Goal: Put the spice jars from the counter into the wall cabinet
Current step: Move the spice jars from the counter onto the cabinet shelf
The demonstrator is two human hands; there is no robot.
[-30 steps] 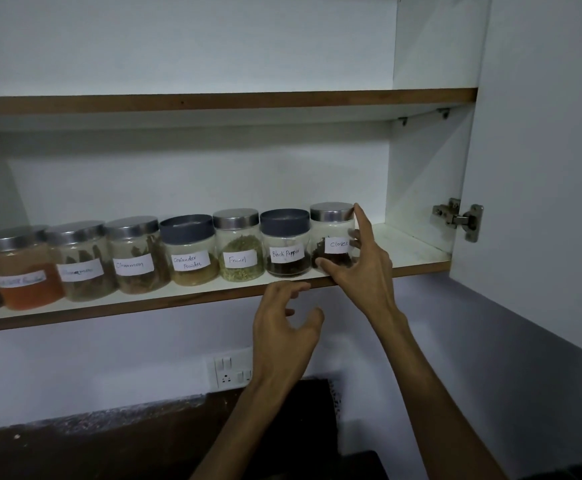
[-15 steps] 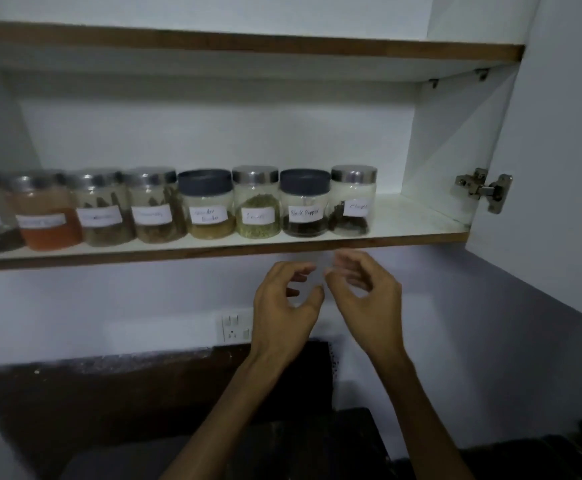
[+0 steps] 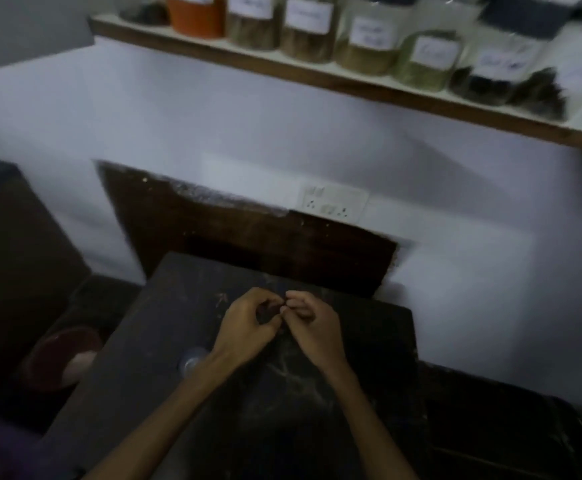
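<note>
Two bare forearms reach in from the near edge; no sleeves show. The left hand (image 3: 248,327) and right hand (image 3: 312,329) wear no rings or gloves.

Looked like a home kitchen: labelled spice jars (image 3: 365,43) lined up on a wooden-edged cabinet shelf (image 3: 317,77), dark stone counter (image 3: 185,313) below, wall socket (image 3: 332,204) on the painted wall.

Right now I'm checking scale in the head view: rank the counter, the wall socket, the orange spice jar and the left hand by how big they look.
1. Counter
2. Left hand, nearer the camera
3. Wall socket
4. Orange spice jar, cut off by the frame, so unsure
</note>
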